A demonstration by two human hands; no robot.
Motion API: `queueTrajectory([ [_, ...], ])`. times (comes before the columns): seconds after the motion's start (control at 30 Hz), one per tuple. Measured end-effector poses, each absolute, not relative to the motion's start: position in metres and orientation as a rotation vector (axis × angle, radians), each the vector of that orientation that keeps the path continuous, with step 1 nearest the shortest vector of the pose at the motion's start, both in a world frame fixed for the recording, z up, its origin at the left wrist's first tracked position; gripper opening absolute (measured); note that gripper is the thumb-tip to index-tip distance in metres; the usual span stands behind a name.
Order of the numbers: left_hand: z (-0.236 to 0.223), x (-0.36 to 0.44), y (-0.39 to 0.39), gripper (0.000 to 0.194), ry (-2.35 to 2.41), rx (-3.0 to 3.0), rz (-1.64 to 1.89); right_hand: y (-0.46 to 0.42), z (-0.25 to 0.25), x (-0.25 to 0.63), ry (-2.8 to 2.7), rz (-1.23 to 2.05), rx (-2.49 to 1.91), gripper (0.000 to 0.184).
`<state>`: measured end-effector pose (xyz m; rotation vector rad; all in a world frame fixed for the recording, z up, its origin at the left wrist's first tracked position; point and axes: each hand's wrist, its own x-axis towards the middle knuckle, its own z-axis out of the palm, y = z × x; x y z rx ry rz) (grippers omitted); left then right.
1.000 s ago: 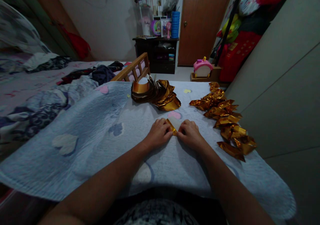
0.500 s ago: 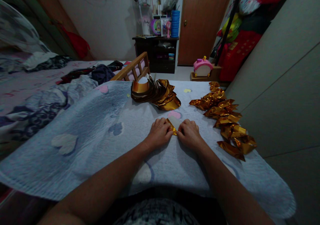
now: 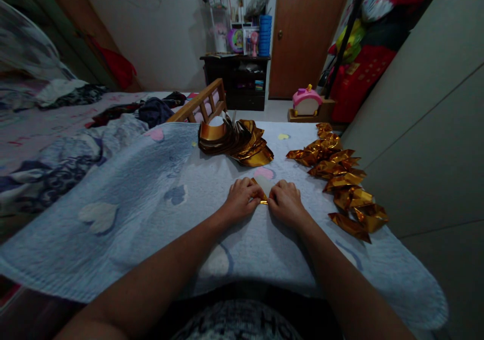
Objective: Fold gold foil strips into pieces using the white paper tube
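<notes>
Between my two hands is a sheet of gold foil paper (image 3: 266,182), its pale back facing up and a shiny gold fold along the near edge. My left hand (image 3: 244,197) pinches the left side of this sheet, thumb and fingertips closed on the fold. On the opposite side my right hand (image 3: 286,202) is closed on the right end of the same fold. Farther off lies a fanned stack of gold foil sheets (image 3: 234,140). Folded gold foil pieces (image 3: 346,178) run in an overlapping row on the right.
A pale blue quilted cover (image 3: 143,229) with heart shapes lies under everything. A wooden rail (image 3: 200,103) stands behind the stack. Crumpled clothes and bedding (image 3: 124,128) lie to the left, and a pale cabinet (image 3: 427,128) rises at the right.
My left fingers have shifted slightly right over the sheet, and less of the gold strip along the fold shows. My right hand has hardly moved.
</notes>
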<state>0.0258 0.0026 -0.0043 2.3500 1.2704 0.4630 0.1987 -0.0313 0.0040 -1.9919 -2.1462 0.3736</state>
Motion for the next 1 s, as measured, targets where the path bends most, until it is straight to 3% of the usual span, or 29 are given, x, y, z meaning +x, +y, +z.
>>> queueTrajectory([
  [1.0,-0.0028,0.0309,0.0025,0.015,1.348,2.403,0.327,-0.0342,0.0,0.1905,-2.218,0.206,-1.956,0.02],
])
